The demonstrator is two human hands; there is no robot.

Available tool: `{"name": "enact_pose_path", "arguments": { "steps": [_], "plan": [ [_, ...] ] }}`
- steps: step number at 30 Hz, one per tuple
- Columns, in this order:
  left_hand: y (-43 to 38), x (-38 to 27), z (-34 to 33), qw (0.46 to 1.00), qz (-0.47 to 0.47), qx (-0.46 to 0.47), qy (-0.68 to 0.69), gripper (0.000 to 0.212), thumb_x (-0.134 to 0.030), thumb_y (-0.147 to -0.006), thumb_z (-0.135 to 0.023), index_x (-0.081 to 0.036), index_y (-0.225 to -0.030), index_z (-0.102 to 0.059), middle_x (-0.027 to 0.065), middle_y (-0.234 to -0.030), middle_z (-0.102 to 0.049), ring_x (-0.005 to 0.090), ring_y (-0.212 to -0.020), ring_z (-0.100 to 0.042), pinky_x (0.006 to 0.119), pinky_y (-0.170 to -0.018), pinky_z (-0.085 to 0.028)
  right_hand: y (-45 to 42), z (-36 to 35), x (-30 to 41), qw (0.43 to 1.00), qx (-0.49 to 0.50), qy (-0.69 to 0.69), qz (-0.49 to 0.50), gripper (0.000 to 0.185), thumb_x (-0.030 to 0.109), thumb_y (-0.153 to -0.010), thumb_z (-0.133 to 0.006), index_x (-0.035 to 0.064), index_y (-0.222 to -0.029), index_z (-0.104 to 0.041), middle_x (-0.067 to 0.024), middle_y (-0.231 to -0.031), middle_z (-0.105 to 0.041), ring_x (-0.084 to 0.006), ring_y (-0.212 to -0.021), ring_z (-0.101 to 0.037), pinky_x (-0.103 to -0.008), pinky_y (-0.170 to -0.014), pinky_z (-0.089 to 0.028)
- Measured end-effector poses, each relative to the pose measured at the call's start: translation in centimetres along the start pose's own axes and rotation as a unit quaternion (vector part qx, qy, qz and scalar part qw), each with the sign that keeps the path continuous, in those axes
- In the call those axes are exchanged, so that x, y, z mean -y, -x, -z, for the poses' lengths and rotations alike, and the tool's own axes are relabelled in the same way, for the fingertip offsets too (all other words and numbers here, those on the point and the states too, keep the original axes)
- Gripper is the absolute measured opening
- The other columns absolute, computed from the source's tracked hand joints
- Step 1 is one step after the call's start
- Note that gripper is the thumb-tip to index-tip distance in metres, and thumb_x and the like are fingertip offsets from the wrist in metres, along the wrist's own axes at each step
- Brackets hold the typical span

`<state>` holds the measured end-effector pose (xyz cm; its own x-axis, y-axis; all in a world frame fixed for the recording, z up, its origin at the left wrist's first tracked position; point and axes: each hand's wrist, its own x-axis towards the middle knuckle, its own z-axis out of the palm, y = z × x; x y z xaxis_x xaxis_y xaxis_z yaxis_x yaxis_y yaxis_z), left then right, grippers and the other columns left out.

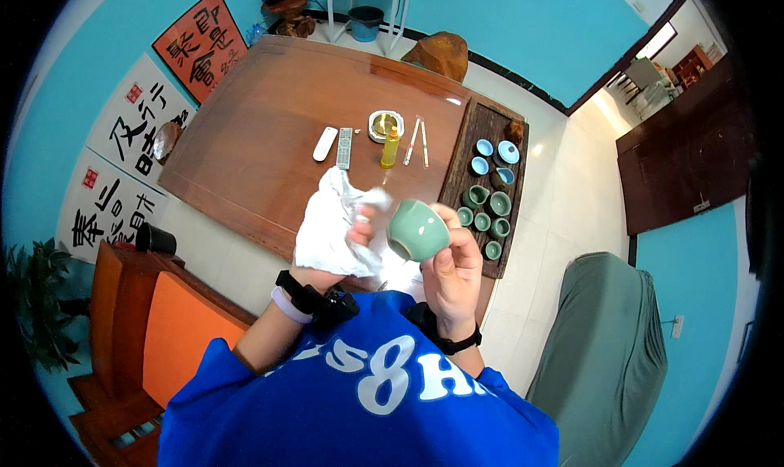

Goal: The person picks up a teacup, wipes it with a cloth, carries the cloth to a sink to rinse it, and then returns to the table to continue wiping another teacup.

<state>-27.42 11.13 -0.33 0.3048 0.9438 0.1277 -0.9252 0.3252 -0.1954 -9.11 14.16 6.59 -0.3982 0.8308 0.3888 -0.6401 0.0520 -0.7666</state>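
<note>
My right hand [453, 265] holds a green glazed ceramic teacup [418, 230] by its side, tilted so that its foot points down and to the left. The cup's inside is turned out of sight. In my left hand [362, 227] is a crumpled white cloth [334, 228], draped over the palm and wrist. The cloth's right edge lies close beside the cup and is blurred; whether they touch I cannot tell. Beyond the right hand, a dark wooden tea tray [456, 173] carries several green cups [482, 222], a green pitcher [475, 196] and blue tea ware [508, 153].
On the brown table [275, 112] lie a white remote [324, 143], a grey remote [344, 148] and two wrapped chopstick-like sticks [424, 142]. A yellow bottle [390, 148] stands by an ashtray [386, 126]. An orange-backed wooden chair [184, 332] is at left, a green-covered piece of furniture [600, 357] at right.
</note>
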Motion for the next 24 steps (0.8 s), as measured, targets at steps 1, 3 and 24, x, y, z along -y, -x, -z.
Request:
{"name": "enact_pose_path", "arguments": {
  "steps": [1, 3, 24],
  "plan": [
    [-0.3, 0.8, -1.1, 0.995, -0.052, -0.051, -0.069, 0.046, -0.041, -0.094, -0.036, -0.009, -0.126, -0.040, 0.0114, -0.110, -0.054, 0.0220, -0.098, -0.055, 0.037, -0.083, -0.047, -0.2, -0.1, 0.1, 0.997, 0.001, 0.066, 0.031, 0.015, 0.016, -0.089, -0.056, 0.0018, -0.093, -0.057, -0.0148, -0.116, -0.047, -0.0212, -0.104, -0.051, -0.0358, -0.093, -0.039],
    [0.0, 3.0, -3.6, 0.953, -0.160, -0.146, -0.211, 0.050, -0.041, -0.095, -0.035, -0.008, -0.132, -0.034, 0.0139, -0.125, -0.049, 0.0260, -0.113, -0.050, 0.041, -0.095, -0.042, 0.3, 0.9, -0.1, 0.996, 0.008, 0.084, 0.003, 0.016, 0.017, -0.088, -0.057, 0.0027, -0.096, -0.056, -0.0172, -0.125, -0.040, -0.0229, -0.111, -0.046, -0.0384, -0.095, -0.037],
    [0.5, 0.6, -3.6, 0.929, -0.113, -0.159, -0.315, 0.044, -0.027, -0.098, -0.030, 0.001, -0.132, -0.033, 0.0164, -0.133, -0.042, 0.0270, -0.121, -0.043, 0.040, -0.103, -0.034, 0.2, 0.8, -0.9, 0.989, 0.026, 0.100, -0.103, 0.062, -0.004, -0.066, -0.071, 0.0025, -0.119, -0.039, -0.0133, -0.122, -0.046, -0.0205, -0.118, -0.043, -0.0333, -0.101, -0.034]
  ]
}}
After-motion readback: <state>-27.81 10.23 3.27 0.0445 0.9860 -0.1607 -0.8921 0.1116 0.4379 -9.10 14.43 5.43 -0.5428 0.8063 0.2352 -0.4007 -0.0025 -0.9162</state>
